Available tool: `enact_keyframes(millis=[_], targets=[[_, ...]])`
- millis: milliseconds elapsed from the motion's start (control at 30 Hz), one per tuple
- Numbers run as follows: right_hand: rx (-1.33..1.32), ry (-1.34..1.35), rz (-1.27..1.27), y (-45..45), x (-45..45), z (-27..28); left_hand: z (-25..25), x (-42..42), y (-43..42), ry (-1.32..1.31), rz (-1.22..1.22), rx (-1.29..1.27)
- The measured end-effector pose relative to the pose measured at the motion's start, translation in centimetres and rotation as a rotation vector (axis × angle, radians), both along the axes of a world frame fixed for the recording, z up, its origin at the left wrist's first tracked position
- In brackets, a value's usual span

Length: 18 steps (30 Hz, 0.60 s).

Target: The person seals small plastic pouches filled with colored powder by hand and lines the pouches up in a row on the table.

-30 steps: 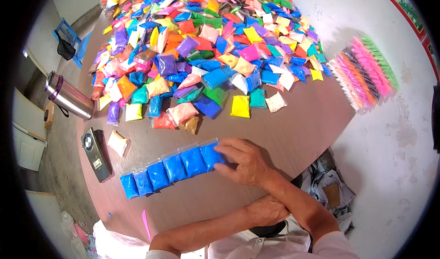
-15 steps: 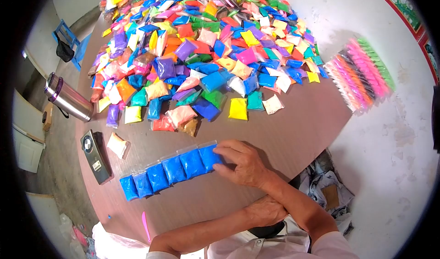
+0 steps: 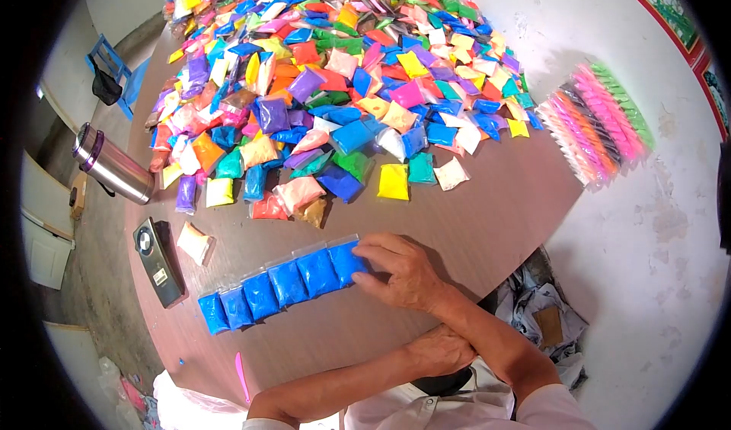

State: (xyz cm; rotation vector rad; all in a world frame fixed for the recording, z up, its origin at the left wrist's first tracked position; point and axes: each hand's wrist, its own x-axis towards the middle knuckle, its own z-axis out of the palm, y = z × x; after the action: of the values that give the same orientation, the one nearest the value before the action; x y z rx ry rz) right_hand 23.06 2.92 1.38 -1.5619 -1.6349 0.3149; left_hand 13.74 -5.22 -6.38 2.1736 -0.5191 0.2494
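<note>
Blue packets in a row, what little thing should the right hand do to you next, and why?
I'd guess the right hand should gently nudge the end packet against its neighbour. Its fingers are already at that packet's outer edge, and the six blue packets lie side by side, so a small push might keep the row neat.

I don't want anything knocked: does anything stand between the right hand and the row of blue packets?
Nothing visible does; the right hand has its fingertips at one end of the row of blue packets.
</note>
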Motion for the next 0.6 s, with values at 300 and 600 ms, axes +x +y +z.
enact_keyframes(millis=[300, 600], targets=[[0.015, 0.002, 0.001, 0.0, 0.0, 0.1, 1.3, -0.2, 0.7, -0.027, -0.005, 0.039], [0.019, 0.018, 0.005, 0.0, -0.1, 0.1, 1.5, -0.3, 0.9, -0.056, -0.011, 0.097]])
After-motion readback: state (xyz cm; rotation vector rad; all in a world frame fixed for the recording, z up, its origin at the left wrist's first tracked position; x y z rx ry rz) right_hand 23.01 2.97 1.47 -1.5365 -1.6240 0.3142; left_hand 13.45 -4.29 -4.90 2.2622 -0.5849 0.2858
